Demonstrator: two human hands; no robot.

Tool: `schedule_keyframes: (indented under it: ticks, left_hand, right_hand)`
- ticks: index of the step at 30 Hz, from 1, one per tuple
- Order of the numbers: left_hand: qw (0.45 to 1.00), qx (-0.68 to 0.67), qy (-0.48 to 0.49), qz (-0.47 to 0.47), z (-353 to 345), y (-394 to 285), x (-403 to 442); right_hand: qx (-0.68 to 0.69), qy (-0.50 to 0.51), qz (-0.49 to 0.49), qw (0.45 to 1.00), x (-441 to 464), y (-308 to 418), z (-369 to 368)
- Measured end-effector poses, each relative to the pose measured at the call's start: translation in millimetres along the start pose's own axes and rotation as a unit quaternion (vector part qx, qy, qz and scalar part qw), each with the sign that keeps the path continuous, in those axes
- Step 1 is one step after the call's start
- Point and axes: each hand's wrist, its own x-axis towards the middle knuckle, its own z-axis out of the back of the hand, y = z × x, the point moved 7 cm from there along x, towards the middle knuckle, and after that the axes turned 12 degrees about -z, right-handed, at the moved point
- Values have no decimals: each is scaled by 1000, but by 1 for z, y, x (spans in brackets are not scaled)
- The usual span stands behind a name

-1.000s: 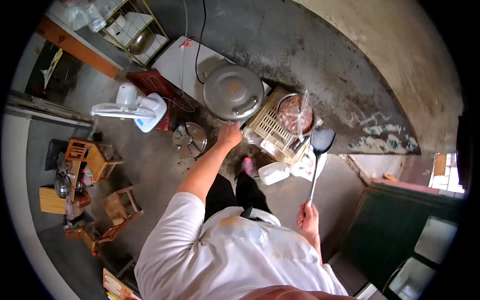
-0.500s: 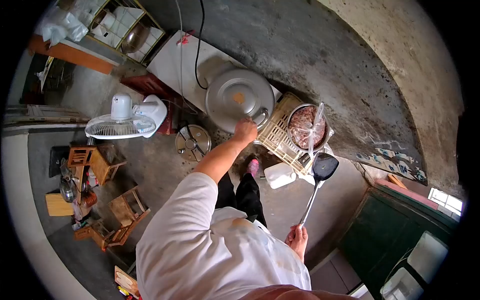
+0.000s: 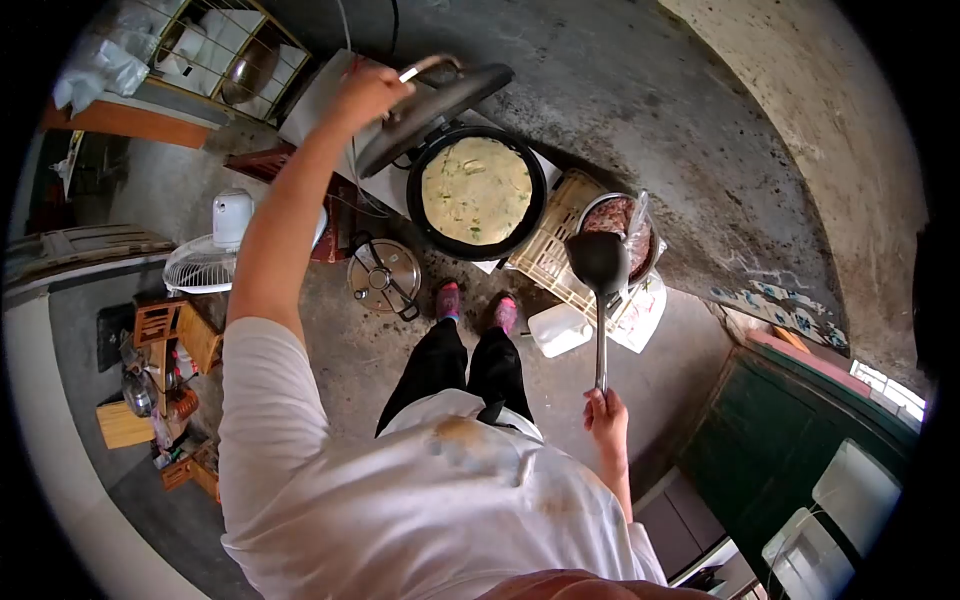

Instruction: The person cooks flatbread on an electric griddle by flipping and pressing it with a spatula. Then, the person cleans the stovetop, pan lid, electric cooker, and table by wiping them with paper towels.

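My left hand (image 3: 372, 97) grips the handle of a round, dark-edged lid (image 3: 437, 115), which is tilted up behind and left of the open pan. In the black round pan (image 3: 414, 221) lies a pale, flat pancake (image 3: 476, 190) with green bits. My right hand (image 3: 606, 412) is closed around the metal handle of a spatula (image 3: 598, 265), whose dark blade is raised and partly overlaps a metal bowl (image 3: 655, 247) of minced meat (image 3: 610, 216) with a clear plastic bag over it.
The bowl is on a cream plastic crate (image 3: 548, 238) right of the pan. A lidded pot (image 3: 384, 275) stands on the floor near my feet, beside a white fan (image 3: 202, 264). A white container (image 3: 560, 330) lies near the crate. Wooden stools (image 3: 198, 335) are at the left.
My left hand has lifted the lid up and to the left, uncovering the pan and pancake. The spatula in my right hand has moved up and left, in front of the bowl.
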Motion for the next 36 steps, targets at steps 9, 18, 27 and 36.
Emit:
schedule_keyframes:
  ticks: [9, 18, 27, 36]
  left_hand:
    - [992, 76, -94, -21, 47, 57, 48]
    - [984, -58, -170, 24, 62, 62, 19]
    - [951, 49, -305, -32, 84, 37, -42]
    - [945, -57, -306, -99, 5, 3, -167]
  right_hand:
    - [-420, -142, 186, 877, 80, 121, -9]
    - [-651, -176, 219, 705, 162, 225, -49]
    - [-729, -160, 180, 640, 171, 293, -87]
    - [-699, 4, 44, 714, 156, 273, -62]
